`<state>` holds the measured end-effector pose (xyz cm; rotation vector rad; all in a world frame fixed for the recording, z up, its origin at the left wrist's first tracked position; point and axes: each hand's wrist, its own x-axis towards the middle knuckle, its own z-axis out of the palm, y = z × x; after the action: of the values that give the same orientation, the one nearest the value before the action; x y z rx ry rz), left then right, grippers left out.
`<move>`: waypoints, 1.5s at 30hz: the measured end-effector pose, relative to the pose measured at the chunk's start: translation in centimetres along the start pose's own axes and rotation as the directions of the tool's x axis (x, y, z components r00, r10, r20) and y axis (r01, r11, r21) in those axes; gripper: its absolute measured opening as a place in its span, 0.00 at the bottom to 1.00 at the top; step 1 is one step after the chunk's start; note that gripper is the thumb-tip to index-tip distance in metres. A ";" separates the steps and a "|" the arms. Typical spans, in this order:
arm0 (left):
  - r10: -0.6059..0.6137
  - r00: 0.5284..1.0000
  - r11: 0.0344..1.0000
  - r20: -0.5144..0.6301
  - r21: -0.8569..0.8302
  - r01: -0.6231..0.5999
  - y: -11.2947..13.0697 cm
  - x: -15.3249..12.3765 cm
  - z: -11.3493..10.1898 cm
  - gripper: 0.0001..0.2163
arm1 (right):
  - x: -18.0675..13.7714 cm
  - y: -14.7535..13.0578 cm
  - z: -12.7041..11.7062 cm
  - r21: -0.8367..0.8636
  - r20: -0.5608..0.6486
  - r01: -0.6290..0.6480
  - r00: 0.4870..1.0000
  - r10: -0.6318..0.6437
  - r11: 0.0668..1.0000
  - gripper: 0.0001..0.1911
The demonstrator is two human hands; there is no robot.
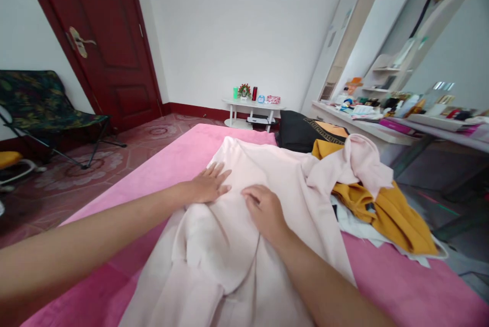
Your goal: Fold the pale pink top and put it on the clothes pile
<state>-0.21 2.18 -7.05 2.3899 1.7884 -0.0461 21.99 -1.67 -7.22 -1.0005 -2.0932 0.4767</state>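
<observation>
pale pink cloth, soft and thick-looking, makes up the garment (286, 169), which lies spread along the middle of the bed (171, 164), its far edge near the bed's far end and its near part running out of view at the bottom. the bed gives it a broad, level support. the person's left hand (209, 183) rests palm down on its left side, fingers straight and a little apart, gripping nothing; laid so, it seems to press the cloth flat and stop it from sliding. the right hand (267, 215) is over the middle, fingers curled in and the tips at the cloth; whether they pinch a fold cannot be told from here. a loose, puffed sleeve (214, 245) lies over the body just below the hands, towards the person, probably turned inward so that it does not hang off the side. at the right, the other sleeve (362, 156) is bunched on top of yellow cloth (405, 220), perhaps simply because the pile sits so close. white cloth (353, 225) shows under the yellow, and a black bundle (296, 131) sits by the far right corner.
</observation>
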 end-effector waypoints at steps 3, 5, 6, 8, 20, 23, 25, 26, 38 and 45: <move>0.132 0.990 0.990 -0.048 -0.040 -0.134 0.4 -5.6 0.2 0.32 | 0.5 2.0 -0.5 -0.083 -0.086 -0.068 0.994 0.061 0.994 0.12; 0.188 0.976 0.976 -0.109 -0.094 -0.198 0.8 -9.1 0.3 0.29 | 0.7 2.9 -0.5 -0.105 -0.104 -0.092 0.991 0.081 0.990 0.12; 0.193 0.970 0.968 -0.148 -0.131 -0.213 1.0 -10.7 0.2 0.26 | 0.7 3.2 -0.5 -0.110 -0.111 -0.098 0.990 0.086 0.989 0.12; 0.181 0.960 0.946 -0.215 -0.228 -0.230 1.8 -13.4 -0.1 0.20 | 0.8 3.5 -0.3 -0.112 -0.118 -0.107 0.989 0.093 0.988 0.12; 0.396 0.912 0.913 -0.106 -0.060 -0.403 9.3 -14.5 -9.2 0.10 | 0.9 3.7 -0.1 -0.010 -0.116 -0.140 0.984 0.138 0.990 0.12; 0.319 0.892 0.913 -0.320 -0.148 -0.380 10.6 -8.7 -9.4 0.16 | 0.8 3.9 -0.2 0.060 -0.127 -0.110 0.985 0.117 0.992 0.12; 0.235 0.871 0.906 -0.431 -0.228 -0.358 10.6 -4.4 -7.7 0.20 | 0.8 4.1 -0.4 0.140 -0.166 -0.124 0.975 0.146 0.982 0.12; 0.199 0.865 0.904 -0.461 -0.254 -0.344 10.4 -2.5 -6.4 0.21 | 0.8 4.2 -0.4 0.180 -0.187 -0.137 0.967 0.171 0.974 0.12; 0.102 0.958 0.985 -0.267 -0.106 -0.134 7.8 1.8 2.1 0.27 | 1.0 1.8 -2.2 0.373 -0.224 -0.223 0.920 0.321 0.901 0.14; 0.097 0.953 0.985 -0.288 -0.112 -0.134 8.0 1.9 2.1 0.26 | 2.7 1.8 -15.4 -0.065 -0.618 -0.123 0.784 0.056 0.990 0.12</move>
<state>8.08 1.46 -8.54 2.5010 1.6926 0.4329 33.55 1.67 2.95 -1.1337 -1.4895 0.0578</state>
